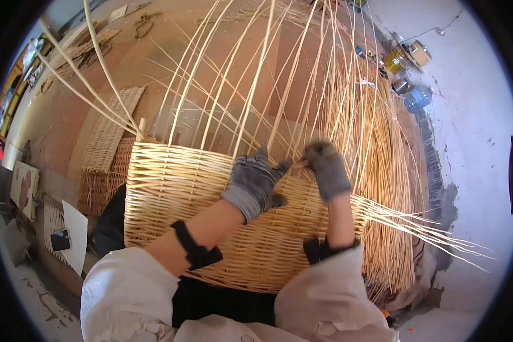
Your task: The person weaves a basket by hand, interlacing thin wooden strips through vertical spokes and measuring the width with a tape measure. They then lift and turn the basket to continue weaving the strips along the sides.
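Note:
A woven wicker panel (182, 194) of pale rods lies tilted over my lap, with long upright stakes (262, 57) fanning away from its far edge. My left hand (252, 183), in a grey glove, grips the panel's upper edge, its thumb on the near face and its fingers near the stakes. To the right, my gloved right hand (327, 170) is closed and blurred by motion. A short length of wicker rod (297, 164) shows at its fingertips, between the two hands. Its far fingers are hard to make out.
Loose rod ends (422, 225) stick out from the panel's right side. A large bundle of rods (390, 199) lies beyond it. Woven pieces (111, 134) rest on the floor at left, near a phone (61, 240). A blue water jug (418, 98) stands by the wall.

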### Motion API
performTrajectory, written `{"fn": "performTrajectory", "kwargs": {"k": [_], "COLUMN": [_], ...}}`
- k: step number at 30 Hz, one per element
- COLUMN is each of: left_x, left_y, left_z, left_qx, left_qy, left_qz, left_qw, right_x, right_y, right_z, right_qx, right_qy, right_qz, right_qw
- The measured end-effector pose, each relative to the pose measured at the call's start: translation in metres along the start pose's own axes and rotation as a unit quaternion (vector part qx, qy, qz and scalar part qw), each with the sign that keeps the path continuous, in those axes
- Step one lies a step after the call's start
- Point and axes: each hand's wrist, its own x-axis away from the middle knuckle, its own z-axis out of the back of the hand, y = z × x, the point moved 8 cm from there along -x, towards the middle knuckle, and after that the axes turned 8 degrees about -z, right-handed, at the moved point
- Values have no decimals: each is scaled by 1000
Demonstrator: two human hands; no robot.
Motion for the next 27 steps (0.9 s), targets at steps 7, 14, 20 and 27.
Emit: {"fn": "performTrajectory", "kwargs": {"k": [7,14,20,27], "left_x": [-13,-35,-37,-74], "left_y": [20,90,92,177], "left_z": [-14,-61,-54,-78], "left_qx": [-21,24,-130,122], "left_qy": [-43,-180,-48,-224], "left_qz": [24,-36,-18,-75], "left_qw": [999,983,990,964], "right_x": [3,3,37,22], "right_y": [12,-3,64,98], "right_z": [81,81,136,235], "right_qx": [-17,248,-343,536], "right_qy": [260,252,301,258], "right_qz": [229,170,76,-266], "right_qw": [938,920,886,759]}}
